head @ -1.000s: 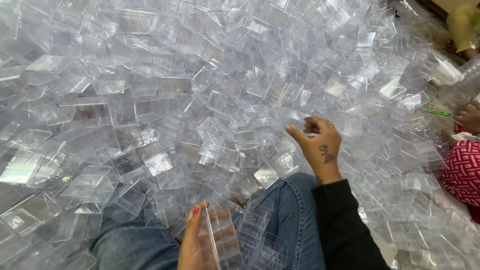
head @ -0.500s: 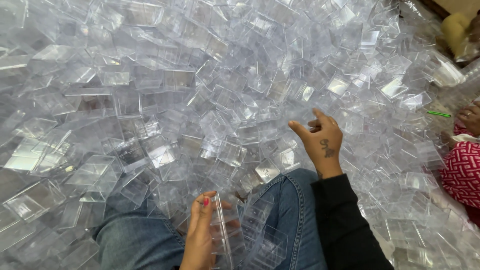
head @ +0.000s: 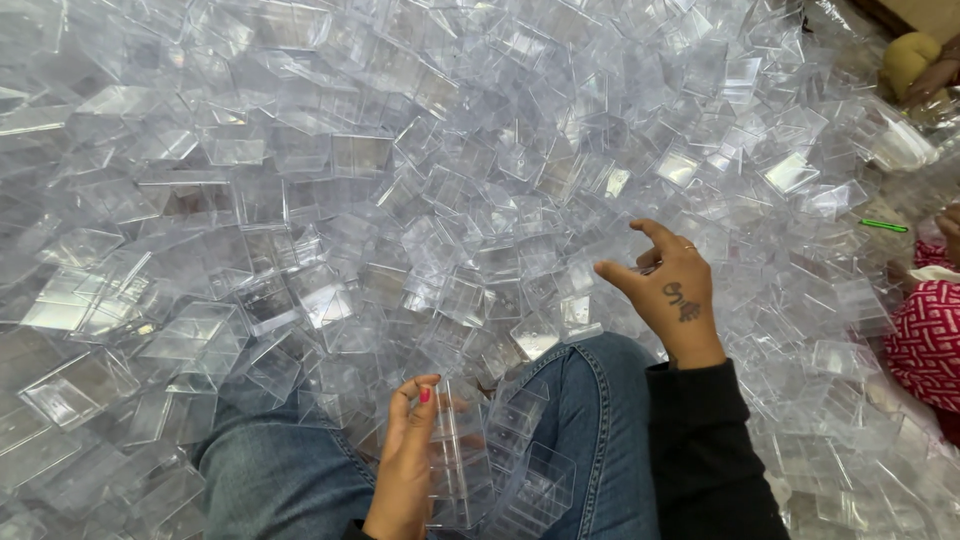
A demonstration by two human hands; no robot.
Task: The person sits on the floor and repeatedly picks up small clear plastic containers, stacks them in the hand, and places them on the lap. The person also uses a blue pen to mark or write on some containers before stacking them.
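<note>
Sitting among a big heap of clear boxes [head: 400,200], we grasp a stack of clear boxes [head: 470,460] in our left hand [head: 410,450] on our lap in blue jeans [head: 600,420]. Our right hand [head: 665,285] hovers released over the heap's near edge.

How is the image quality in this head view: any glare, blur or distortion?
Head view: even, bright light; white glare patches on the clear boxes; left hand and right hand sharp, no motion blur; the pile's transparency muddles box edges; no strong shadows; slight wide-angle stretch at the corners.
</note>
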